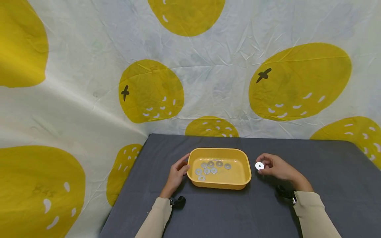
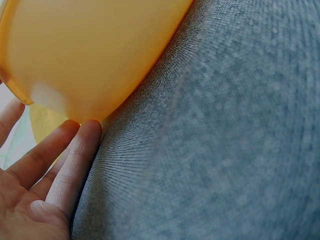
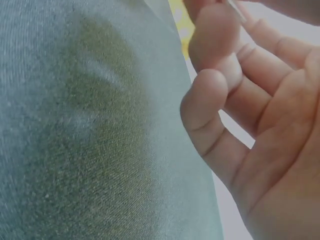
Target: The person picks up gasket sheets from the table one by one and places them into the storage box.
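Note:
A yellow tray (image 1: 220, 185) with raised walls rests on the dark cloth, holding several flat metal washers (image 1: 219, 164) scattered over its left and middle floor. My left hand (image 1: 175, 177) touches the tray's left end. In the left wrist view, fairly straight fingers (image 2: 82, 160) meet the outer wall. To the right of the tray, apart from it, my right hand (image 1: 276, 167) pinches one silver washer (image 1: 263, 166) between thumb and fingers, its round face and central hole visible. Only a thin edge of that washer (image 3: 235, 10) appears in the right wrist view.
Dark grey cloth (image 1: 220, 215) covers the table. A white curtain with large yellow fruit prints (image 1: 208, 89) hangs behind and along the left side. Dark straps with small devices (image 1: 177, 202) sit on both wrists, below beige sleeves.

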Tool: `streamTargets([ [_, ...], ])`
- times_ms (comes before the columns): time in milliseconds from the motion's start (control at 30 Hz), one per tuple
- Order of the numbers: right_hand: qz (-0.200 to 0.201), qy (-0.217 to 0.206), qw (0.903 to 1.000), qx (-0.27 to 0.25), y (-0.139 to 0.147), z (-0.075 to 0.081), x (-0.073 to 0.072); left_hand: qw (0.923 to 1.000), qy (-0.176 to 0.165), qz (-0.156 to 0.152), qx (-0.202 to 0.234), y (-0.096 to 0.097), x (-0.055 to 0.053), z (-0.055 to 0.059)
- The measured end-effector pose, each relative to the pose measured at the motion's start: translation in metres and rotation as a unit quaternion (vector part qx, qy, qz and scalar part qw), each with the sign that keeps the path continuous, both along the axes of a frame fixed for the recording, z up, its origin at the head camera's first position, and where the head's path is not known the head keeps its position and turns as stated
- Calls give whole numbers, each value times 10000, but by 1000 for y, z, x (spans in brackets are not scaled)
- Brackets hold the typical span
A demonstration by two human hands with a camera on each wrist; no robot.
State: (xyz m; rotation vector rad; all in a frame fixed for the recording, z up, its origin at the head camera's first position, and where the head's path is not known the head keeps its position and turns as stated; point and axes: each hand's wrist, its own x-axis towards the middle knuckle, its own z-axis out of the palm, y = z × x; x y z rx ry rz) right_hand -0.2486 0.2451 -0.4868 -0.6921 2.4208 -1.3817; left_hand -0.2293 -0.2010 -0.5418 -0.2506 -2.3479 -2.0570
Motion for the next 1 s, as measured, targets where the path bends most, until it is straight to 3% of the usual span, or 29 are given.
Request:
streamTargets([
  [267,-82,133,9998,-120,-3,4,1,10000,14,2,26,0,-2,-1],
  [433,-528,339,9980,65,-7,9,2,10000,3,14,4,-1,-1,-1],
  [667,-1075,785,9892,611,-13,18,6,10000,28,-24,64,-2,0,-3],
  [1000,-1299,1372,9785,822,-24,26,11,10000,46,-42,21,-2,-1,-4],
])
